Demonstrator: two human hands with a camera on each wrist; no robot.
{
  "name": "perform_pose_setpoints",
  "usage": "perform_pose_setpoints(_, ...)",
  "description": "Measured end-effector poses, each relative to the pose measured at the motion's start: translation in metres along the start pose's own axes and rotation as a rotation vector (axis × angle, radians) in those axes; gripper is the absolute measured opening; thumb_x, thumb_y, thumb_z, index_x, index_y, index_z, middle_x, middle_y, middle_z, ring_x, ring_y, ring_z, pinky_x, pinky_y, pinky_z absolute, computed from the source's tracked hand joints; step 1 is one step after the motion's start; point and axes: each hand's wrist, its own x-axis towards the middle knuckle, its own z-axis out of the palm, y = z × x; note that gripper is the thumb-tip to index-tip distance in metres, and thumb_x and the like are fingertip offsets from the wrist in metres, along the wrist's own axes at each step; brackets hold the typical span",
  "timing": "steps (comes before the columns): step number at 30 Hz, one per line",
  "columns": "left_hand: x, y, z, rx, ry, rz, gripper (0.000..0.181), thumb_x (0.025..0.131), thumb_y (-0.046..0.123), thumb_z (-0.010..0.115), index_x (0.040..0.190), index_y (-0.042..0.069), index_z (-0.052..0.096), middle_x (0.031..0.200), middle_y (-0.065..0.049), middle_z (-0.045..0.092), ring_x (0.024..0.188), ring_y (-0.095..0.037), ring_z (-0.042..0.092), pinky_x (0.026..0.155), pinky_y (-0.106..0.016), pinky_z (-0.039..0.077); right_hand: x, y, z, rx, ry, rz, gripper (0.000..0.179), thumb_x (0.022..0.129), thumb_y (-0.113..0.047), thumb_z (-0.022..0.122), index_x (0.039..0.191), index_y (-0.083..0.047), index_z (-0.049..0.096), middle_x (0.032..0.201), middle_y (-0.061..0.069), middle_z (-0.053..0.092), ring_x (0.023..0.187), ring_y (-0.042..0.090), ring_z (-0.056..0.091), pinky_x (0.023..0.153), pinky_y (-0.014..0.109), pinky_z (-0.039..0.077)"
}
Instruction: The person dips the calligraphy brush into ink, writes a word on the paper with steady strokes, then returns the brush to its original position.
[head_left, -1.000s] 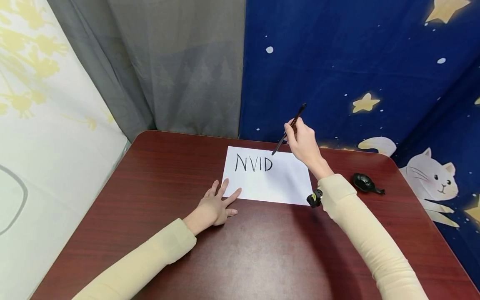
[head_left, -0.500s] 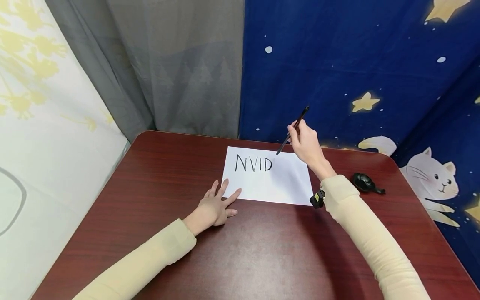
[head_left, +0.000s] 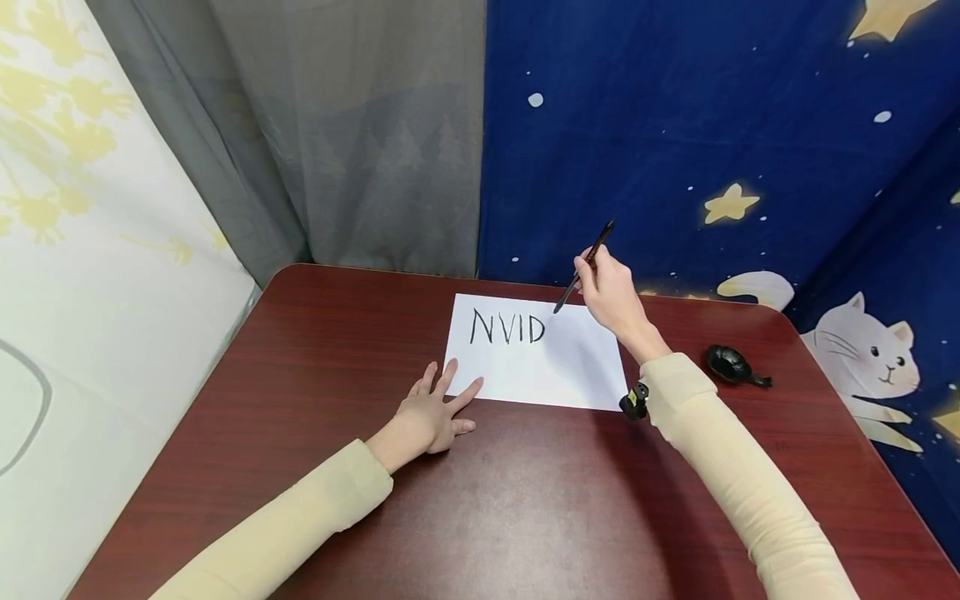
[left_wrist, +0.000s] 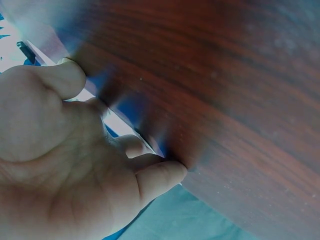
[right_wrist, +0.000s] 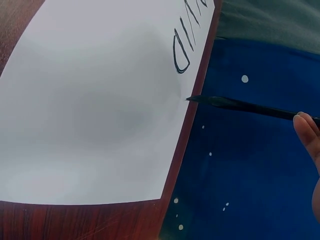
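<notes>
A white sheet of paper (head_left: 540, 375) lies near the table's far edge, with the black letters NVID (head_left: 507, 326) along its upper left. My right hand (head_left: 612, 293) pinches a dark writing brush (right_wrist: 245, 107), tilted, its handle end pointing up and back. In the right wrist view the brush's pointed tip is at the paper's upper part, just past the D; whether it touches the sheet I cannot tell. My left hand (head_left: 429, 417) rests with spread fingers at the paper's lower left corner, some fingertips on the sheet. The left wrist view shows its palm (left_wrist: 60, 165) close up.
A small black dish (head_left: 731, 365) with a narrow end stands on the reddish-brown table (head_left: 315, 367), right of the paper. Grey and blue star-patterned curtains (head_left: 637, 125) hang just behind the table's far edge. A white patterned sheet hangs at the left.
My right hand first moved slightly right with the brush, away from the D, then lowered a little, bringing the tip down. The left hand has stayed where it was.
</notes>
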Motion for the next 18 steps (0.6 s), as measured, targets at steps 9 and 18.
perform_pose_setpoints(9, -0.004, 0.001, -0.005, -0.024, 0.016, 0.004, 0.066, 0.106, 0.055, 0.034, 0.163, 0.04, 0.003, 0.169, -0.009, -0.01, 0.154, -0.038, -0.003, 0.122, -0.043, 0.017, -0.001, -0.003, 0.001, -0.006, -0.012, 0.016, 0.029, 0.11, -0.026, 0.044, 0.112, 0.001, 0.055, 0.087, 0.015, 0.064, 0.074, 0.025, 0.065, 0.062, 0.038, 0.051)
perform_pose_setpoints(18, 0.007, -0.003, 0.005, -0.016, 0.005, 0.003, 0.069, 0.103, 0.06, 0.031, 0.162, 0.042, -0.001, 0.168, -0.007, -0.014, 0.153, -0.039, -0.007, 0.122, -0.044, 0.015, -0.004, 0.0, 0.004, -0.003, -0.042, 0.044, 0.028, 0.11, -0.026, 0.043, 0.112, -0.001, 0.055, 0.091, 0.021, 0.065, 0.076, 0.026, 0.064, 0.064, 0.04, 0.052)
